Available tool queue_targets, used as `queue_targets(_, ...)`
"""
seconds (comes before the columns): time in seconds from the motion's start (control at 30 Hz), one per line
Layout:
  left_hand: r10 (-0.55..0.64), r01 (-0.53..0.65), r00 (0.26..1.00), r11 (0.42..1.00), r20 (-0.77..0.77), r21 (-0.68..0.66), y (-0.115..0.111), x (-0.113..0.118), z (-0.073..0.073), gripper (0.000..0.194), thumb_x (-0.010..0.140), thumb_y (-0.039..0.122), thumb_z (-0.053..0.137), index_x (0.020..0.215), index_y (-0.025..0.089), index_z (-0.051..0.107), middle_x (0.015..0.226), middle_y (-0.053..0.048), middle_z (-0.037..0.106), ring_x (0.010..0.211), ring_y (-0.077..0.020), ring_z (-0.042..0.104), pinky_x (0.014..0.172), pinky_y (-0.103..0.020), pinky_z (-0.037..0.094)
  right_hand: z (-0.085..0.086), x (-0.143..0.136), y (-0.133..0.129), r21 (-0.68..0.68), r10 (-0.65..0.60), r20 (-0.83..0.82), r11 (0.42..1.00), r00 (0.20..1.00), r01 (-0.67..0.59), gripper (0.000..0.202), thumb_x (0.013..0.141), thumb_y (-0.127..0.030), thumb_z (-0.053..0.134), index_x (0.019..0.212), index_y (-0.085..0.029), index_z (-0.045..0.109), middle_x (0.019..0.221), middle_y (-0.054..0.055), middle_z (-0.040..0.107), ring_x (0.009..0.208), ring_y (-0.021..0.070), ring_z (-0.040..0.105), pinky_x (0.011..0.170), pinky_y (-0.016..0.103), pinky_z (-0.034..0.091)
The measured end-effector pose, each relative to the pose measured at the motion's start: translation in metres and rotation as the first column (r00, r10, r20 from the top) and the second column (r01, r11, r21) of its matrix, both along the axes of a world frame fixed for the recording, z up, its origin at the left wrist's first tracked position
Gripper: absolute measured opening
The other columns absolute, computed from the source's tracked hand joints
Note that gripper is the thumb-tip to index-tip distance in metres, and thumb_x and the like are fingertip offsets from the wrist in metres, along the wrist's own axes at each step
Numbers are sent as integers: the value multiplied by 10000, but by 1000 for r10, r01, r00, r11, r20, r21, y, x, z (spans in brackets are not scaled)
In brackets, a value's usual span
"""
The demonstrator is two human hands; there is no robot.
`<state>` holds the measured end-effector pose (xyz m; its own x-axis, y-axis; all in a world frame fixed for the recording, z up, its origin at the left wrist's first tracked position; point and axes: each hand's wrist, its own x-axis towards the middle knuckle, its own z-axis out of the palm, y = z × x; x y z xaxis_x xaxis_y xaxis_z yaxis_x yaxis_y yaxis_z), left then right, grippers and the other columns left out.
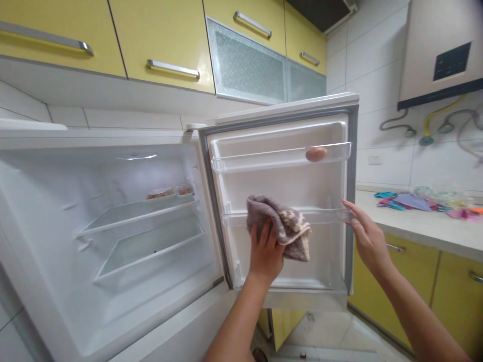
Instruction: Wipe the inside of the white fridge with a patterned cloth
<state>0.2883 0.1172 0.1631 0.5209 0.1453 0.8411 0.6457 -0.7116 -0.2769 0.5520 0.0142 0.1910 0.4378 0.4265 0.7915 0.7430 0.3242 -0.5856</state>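
Note:
My left hand (266,256) is closed on a bunched grey-brown towel (281,218) with a pale pattern. The towel lies against the clear middle shelf (328,216) of the open refrigerator door (279,188). At the door's outer edge, my right hand (368,244) has its fingers and thumb around the edge, beside the shelf's end. On the upper door shelf (264,160) rests one brown egg (316,154). A further clear shelf (309,300) sits along the bottom of the door.
Inside the refrigerator (124,311), small food packs (160,193) rest on the upper glass shelf (139,213). Colourful cloths (411,202) and clear plastic (437,193) lie on the counter (422,221) at right. Yellow cabinets (166,40) hang above; a water heater (430,45) is upper right.

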Motion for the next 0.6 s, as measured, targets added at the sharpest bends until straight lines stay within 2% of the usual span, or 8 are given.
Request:
queue_targets(0.1,151,-98,949,976,277,-196,6,-20,-8,673,762,160,622,1419,268,521,1411,-169,582,1439,-415,391,1189,-715,242,-1,-3,0,-6,-33,19,999,999,33,506,940,-392,403,1410,-259,536,1460,94,575,1321,298,548,1118,533,411)
queue_targets(0.17,201,-60,832,959,518,-275,9,-20,-3,690,800,182,581,1474,197,436,1474,-222,494,1476,-419,327,1203,-687,239,-1,-6,-2,1,-47,31,999,998,47,509,938,-388,410,1416,-259,527,1467,98,568,1328,299,542,1116,528,411)
queue_targets(0.23,184,80,612,953,769,-292,10,-9,9,645,869,236,515,1492,166,367,1545,-252,383,1512,-383,265,1225,-638,221,-2,-8,-4,6,-51,37,999,998,51,511,938,-390,419,1422,-261,519,1475,99,559,1330,297,542,1111,517,417)
queue_targets(0.33,199,400,151,884,968,-244,7,14,36,584,918,353,478,1452,185,309,1575,-236,327,1501,-304,300,1240,-544,230,-2,-11,-5,3,-45,32,999,998,45,518,938,-402,427,1429,-260,510,1481,103,552,1333,298,538,1109,511,422)
queue_targets(0.4,296,632,-137,761,945,-146,1,28,53,524,905,385,495,1378,237,325,1526,-172,404,1429,-254,419,1185,-478,354,-3,-12,-5,1,-46,20,999,999,46,526,937,-413,430,1434,-257,507,1484,106,548,1331,302,539,1113,518,419)
queue_targets(0.47,420,807,-330,590,846,22,-8,37,64,415,864,338,528,1249,286,381,1356,-73,541,1254,-195,572,1043,-398,496,-3,-11,-5,3,-49,13,999,999,49,529,939,-420,424,1433,-254,510,1485,105,548,1332,302,539,1127,525,405)
queue_targets(0.53,519,889,-381,433,765,150,-18,43,68,276,791,250,544,1046,273,440,1032,7,609,951,-145,661,842,-316,562,-2,-10,-5,3,-49,17,999,999,49,522,945,-423,412,1427,-253,520,1482,98,554,1345,296,530,1149,527,383)
queue_targets(0.6,570,935,-328,309,753,174,-28,49,67,174,704,184,536,834,241,435,748,49,533,658,-117,609,653,-267,539,-1,-8,-5,2,-39,24,999,999,39,511,954,-427,396,1414,-254,537,1477,88,562,1360,289,519,1166,522,366)
